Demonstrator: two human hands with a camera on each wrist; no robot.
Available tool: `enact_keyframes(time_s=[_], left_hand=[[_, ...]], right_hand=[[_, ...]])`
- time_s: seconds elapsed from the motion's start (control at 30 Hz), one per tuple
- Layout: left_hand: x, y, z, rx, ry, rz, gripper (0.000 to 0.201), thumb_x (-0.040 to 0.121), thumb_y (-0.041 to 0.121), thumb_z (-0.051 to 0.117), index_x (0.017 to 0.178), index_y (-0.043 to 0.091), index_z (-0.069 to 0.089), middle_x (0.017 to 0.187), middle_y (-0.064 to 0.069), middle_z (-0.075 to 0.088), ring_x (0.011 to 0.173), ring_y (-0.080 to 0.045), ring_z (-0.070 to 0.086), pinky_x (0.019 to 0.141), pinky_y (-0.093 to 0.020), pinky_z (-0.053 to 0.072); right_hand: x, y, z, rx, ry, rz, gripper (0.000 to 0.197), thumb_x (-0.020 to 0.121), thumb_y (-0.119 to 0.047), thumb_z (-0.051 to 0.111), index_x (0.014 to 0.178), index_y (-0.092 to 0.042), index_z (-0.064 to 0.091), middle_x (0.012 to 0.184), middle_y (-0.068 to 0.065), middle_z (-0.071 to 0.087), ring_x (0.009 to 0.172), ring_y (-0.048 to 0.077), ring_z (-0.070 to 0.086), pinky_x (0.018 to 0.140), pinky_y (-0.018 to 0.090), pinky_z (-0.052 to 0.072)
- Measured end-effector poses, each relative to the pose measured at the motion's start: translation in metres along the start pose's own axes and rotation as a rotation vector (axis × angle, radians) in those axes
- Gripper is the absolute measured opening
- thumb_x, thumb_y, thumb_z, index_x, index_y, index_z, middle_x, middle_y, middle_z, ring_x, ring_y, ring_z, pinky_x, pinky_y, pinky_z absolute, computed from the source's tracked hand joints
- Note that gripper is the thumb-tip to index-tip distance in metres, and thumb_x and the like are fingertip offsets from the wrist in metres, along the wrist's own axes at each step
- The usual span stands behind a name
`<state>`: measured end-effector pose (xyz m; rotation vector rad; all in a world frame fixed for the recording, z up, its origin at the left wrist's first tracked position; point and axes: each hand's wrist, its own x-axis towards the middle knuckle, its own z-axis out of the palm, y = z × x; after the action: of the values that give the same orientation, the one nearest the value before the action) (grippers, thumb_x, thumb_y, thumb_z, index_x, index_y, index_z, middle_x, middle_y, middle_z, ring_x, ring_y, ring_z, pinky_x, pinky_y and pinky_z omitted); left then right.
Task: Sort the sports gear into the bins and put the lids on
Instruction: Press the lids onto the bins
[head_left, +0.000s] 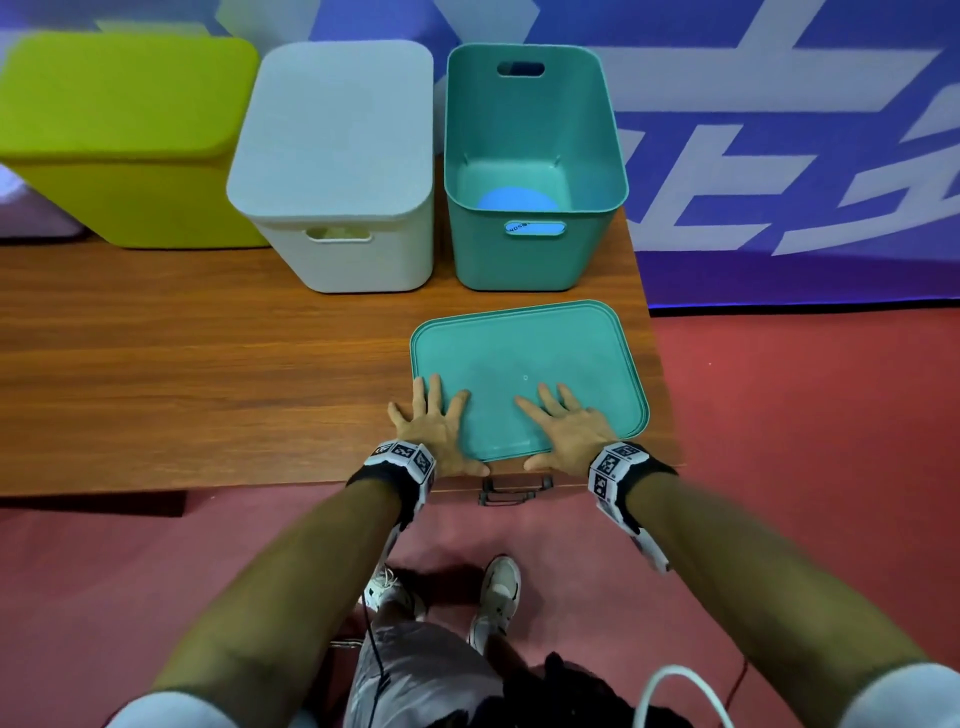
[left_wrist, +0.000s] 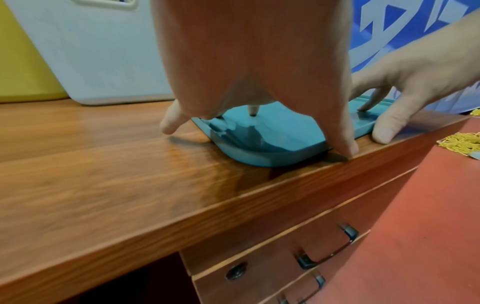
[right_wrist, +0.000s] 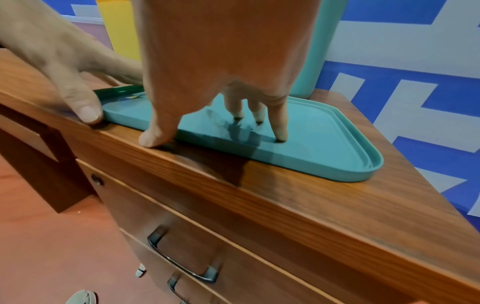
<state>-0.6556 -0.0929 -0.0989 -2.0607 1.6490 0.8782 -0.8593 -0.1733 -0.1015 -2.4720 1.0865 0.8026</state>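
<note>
Lid (head_left: 540, 364) was the thing to watch: the teal one lay upside down, rim up, at the lower right of the desk (head_left: 182, 364) in the head view, its near edge close to the desk's front edge. You had both hands on it, fingers spread wide and laid flat. Your left hand (head_left: 434, 423) straddled its near left corner, outer fingers off on the wood, thumb down at the near edge. Your right hand (head_left: 569, 426) sat wholly inside the near right part, three fingertips (right_wrist: 280, 135) pressed on the inner face in the right wrist view, thumb against the near edge. Neither hand had curled round the lid; it was pinned, not lifted. Straight above it in the frame stood the open teal bin (head_left: 535, 171), a blue ball (head_left: 514, 200) at its bottom, showing through the handle slot. The bin lay dead ahead of your hands, just beyond the lid's far edge. The lid's long axis ran across the frame, while the bin's ran away from you, so I judged the lid needed a flip and a quarter turn before it would seat. The right hand was a shade nearer the bin's centre. The white bin (head_left: 337, 171) and green bin (head_left: 124, 140), upper left, already wore their lids.
</note>
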Motion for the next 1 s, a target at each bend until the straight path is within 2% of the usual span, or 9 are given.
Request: enact_keyframes(time_s=[0.13,0.2,0.3,0.43,0.67,0.77,0.87,1.0], left_hand=[[0.002,-0.005,0.008,-0.003,0.015,0.003,0.128,0.061,0.080,0.066,0.152,0.035,-0.011,0.157,-0.010,-0.031,0.144,-0.031,-0.029,0.110,-0.073,0.001],[0.002,-0.005,0.012,0.009,0.029,0.006,0.128,0.061,0.081,0.065,0.152,0.035,-0.012,0.157,-0.010,-0.032,0.144,-0.031,-0.029,0.110,-0.073,0.001],[-0.002,-0.006,0.010,0.007,0.039,0.010,0.124,0.064,0.080,0.065,0.152,0.035,-0.010,0.158,-0.011,-0.028,0.145,-0.031,-0.026,0.112,-0.070,0.001],[-0.004,-0.007,0.003,-0.015,0.070,0.039,0.114,0.069,0.075,0.064,0.153,0.037,-0.004,0.162,-0.012,-0.016,0.148,-0.033,-0.017,0.114,-0.068,0.004],[-0.013,-0.012,-0.021,0.048,0.057,0.038,0.110,0.070,0.080,0.054,0.154,0.037,-0.003,0.163,-0.014,-0.008,0.150,-0.033,-0.007,0.113,-0.066,0.004],[-0.018,-0.020,-0.039,0.121,0.071,0.044,0.105,0.071,0.084,0.045,0.153,0.038,-0.002,0.163,-0.012,0.000,0.150,-0.031,0.001,0.114,-0.064,0.007],[-0.024,-0.027,-0.055,0.155,0.119,0.059,0.096,0.075,0.086,0.035,0.153,0.040,0.005,0.162,-0.011,0.013,0.148,-0.028,0.017,0.113,-0.059,0.015],[-0.035,-0.034,-0.082,0.061,0.221,0.095,0.077,0.087,0.075,0.033,0.152,0.037,0.018,0.160,-0.005,0.026,0.141,-0.027,0.034,0.112,-0.051,0.022]], right_hand=[[-0.003,0.001,0.002,-0.016,0.012,-0.027,0.088,0.090,-0.068,0.044,0.154,-0.037,-0.007,0.164,0.005,-0.011,0.150,0.032,-0.006,0.114,0.053,0.030],[-0.004,0.001,-0.001,-0.053,0.014,-0.042,0.088,0.090,-0.068,0.043,0.154,-0.035,-0.007,0.164,0.007,-0.007,0.150,0.034,-0.002,0.111,0.051,0.034],[-0.001,0.002,-0.011,-0.114,0.041,-0.068,0.090,0.088,-0.067,0.049,0.154,-0.026,0.005,0.162,0.012,0.008,0.147,0.036,0.013,0.107,0.047,0.038],[-0.003,0.008,-0.021,-0.185,0.115,-0.106,0.077,0.089,-0.064,0.051,0.146,-0.017,0.027,0.154,0.010,0.027,0.139,0.030,0.029,0.098,0.044,0.044],[-0.014,0.013,-0.046,-0.178,0.185,-0.141,0.074,0.089,-0.068,0.045,0.143,-0.018,0.035,0.142,0.005,0.045,0.127,0.025,0.046,0.095,0.040,0.044],[-0.020,0.012,-0.061,-0.108,0.219,-0.147,0.074,0.086,-0.071,0.047,0.140,-0.021,0.040,0.139,0.003,0.052,0.123,0.024,0.051,0.094,0.038,0.045],[-0.023,0.010,-0.080,-0.085,0.240,-0.153,0.076,0.086,-0.068,0.053,0.143,-0.022,0.037,0.144,0.004,0.049,0.127,0.025,0.049,0.097,0.038,0.045],[-0.026,0.013,-0.105,-0.083,0.351,-0.135,0.066,0.092,-0.063,0.047,0.143,-0.022,0.036,0.138,0.004,0.055,0.120,0.026,0.055,0.091,0.036,0.045]])
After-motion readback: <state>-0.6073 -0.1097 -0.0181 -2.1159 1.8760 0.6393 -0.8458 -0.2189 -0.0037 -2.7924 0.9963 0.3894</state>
